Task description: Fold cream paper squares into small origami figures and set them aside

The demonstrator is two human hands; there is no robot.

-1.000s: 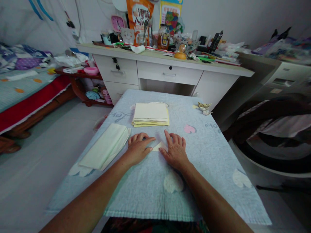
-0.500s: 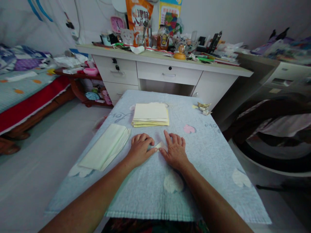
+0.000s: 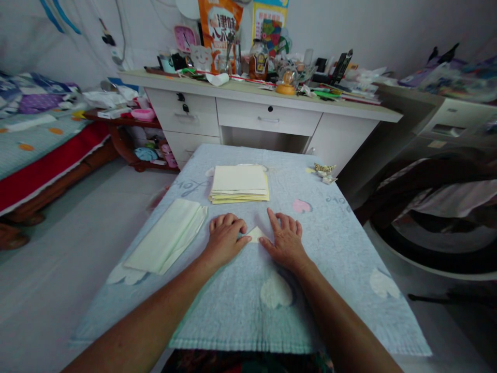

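A small cream piece of folded paper [image 3: 255, 235], triangular at the top, lies flat on the cloth between my hands. The thumb of my left hand [image 3: 227, 234] touches its left corner, while the other fingers of that hand bend loosely onto the cloth, apart from the thumb. At the paper's right corner rests the thumb of my right hand [image 3: 285, 239], whose fingers are spread and point away from me. Neither hand grips the paper. Beyond them sits a stack of cream and yellow paper sheets [image 3: 239, 181]. Pale green folded paper [image 3: 166, 235] lies left of my left hand.
A pale blue cloth with heart prints [image 3: 233, 311] covers the table. Small folded paper pieces [image 3: 325, 173] lie at its far right corner. Behind stands a cluttered white desk [image 3: 248, 111]. A washing machine [image 3: 435, 155] is on the right, a bed [image 3: 50, 140] on the left.
My right hand has shifted slightly right, its thumb sliding outward to the paper's corner. More of the small folded paper shows now. My left hand has hardly moved.
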